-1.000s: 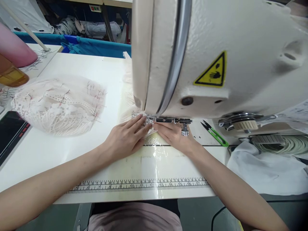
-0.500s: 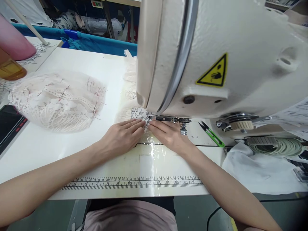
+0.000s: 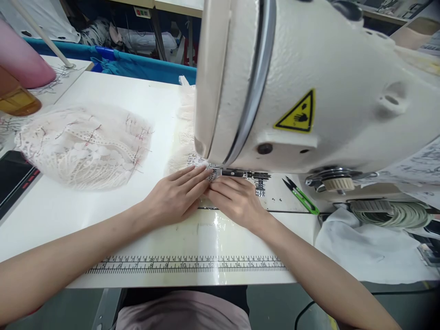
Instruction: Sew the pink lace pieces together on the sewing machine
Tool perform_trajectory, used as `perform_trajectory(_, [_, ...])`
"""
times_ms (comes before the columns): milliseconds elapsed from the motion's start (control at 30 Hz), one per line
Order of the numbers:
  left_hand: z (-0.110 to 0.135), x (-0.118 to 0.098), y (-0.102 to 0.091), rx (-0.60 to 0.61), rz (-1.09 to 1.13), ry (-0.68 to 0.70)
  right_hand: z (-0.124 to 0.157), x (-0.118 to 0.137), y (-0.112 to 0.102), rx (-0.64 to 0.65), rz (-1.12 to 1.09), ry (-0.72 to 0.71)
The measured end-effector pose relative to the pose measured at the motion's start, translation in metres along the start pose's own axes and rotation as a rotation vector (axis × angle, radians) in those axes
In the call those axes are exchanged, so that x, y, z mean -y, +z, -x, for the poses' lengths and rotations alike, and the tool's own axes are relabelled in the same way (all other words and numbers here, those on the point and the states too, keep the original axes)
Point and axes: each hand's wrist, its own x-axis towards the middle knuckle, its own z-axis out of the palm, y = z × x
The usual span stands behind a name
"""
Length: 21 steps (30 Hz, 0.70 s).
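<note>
My left hand (image 3: 177, 196) lies flat on the white table, its fingers stretched out and pressing a strip of white lace (image 3: 187, 142) down just left of the needle. My right hand (image 3: 234, 201) lies flat beside it, fingers extended toward the presser foot (image 3: 216, 173), touching the same lace. The fingertips of both hands meet under the head of the cream sewing machine (image 3: 309, 87). The lace runs away behind the machine head, where most of it is hidden.
A heap of lace pieces (image 3: 82, 146) with red threads lies at the left. Green thread snips (image 3: 300, 196) lie right of the needle. White cloth (image 3: 364, 247) is piled at the right. A printed ruler (image 3: 187, 265) runs along the table front; a dark screen (image 3: 13, 176) sits far left.
Both hands have stayed at the presser foot with small shifts; my right hand has drawn slightly left, closer to my left hand. The view has shifted a little.
</note>
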Motion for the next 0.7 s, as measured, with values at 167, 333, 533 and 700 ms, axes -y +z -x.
perform_trajectory(167, [0.0025,0.0041,0.0004,0.035,0.006,-0.021,-0.0045,-0.0004,-0.0011,-0.049,-0.06,-0.058])
perform_trajectory(333, [0.0028,0.0052,-0.0004,0.034,-0.014,-0.028,-0.0069,0.0004,-0.0029,-0.066,-0.077,-0.085])
perform_trajectory(533, [0.0013,0.0027,-0.0006,0.048,-0.057,-0.035,-0.0024,-0.002,-0.0038,-0.016,-0.005,-0.041])
perform_trajectory(700, [0.0006,0.0016,-0.0004,0.041,-0.105,-0.033,-0.0007,-0.0037,-0.0045,-0.017,0.027,-0.023])
